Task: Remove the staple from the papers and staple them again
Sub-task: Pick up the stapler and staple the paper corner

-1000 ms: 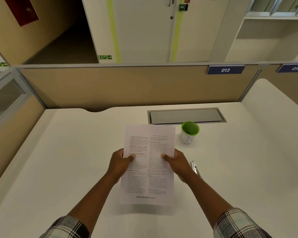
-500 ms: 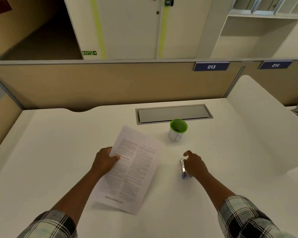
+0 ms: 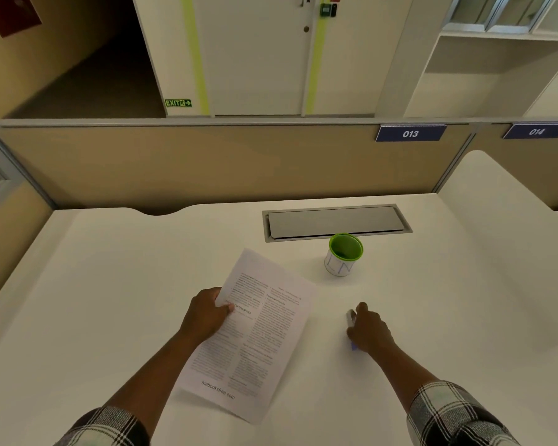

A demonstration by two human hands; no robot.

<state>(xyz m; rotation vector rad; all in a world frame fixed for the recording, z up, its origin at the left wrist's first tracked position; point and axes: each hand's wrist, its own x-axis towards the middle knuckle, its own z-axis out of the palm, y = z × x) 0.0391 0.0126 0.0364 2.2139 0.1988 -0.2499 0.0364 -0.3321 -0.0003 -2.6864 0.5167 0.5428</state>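
Observation:
The printed papers (image 3: pixel 261 336) are held tilted above the white desk (image 3: pixel 110 300), their top leaning to the right. My left hand (image 3: pixel 205 313) grips their left edge, thumb on the front page. No staple can be made out. To the right, my right hand (image 3: pixel 369 329) lies over a small silver and blue stapler (image 3: pixel 350 317) resting on the desk; the fingers curl around it and hide most of it.
A white cup with a green rim (image 3: pixel 343 254) stands behind the stapler. Further back a grey cable hatch (image 3: pixel 335 222) is set into the desk. A tan partition (image 3: pixel 207 165) closes off the far edge, and a second desk (image 3: pixel 512 220) adjoins on the right.
My right hand let go of the papers and moved right and down onto the stapler. The left hand now holds the papers alone, and they have tilted to the right.

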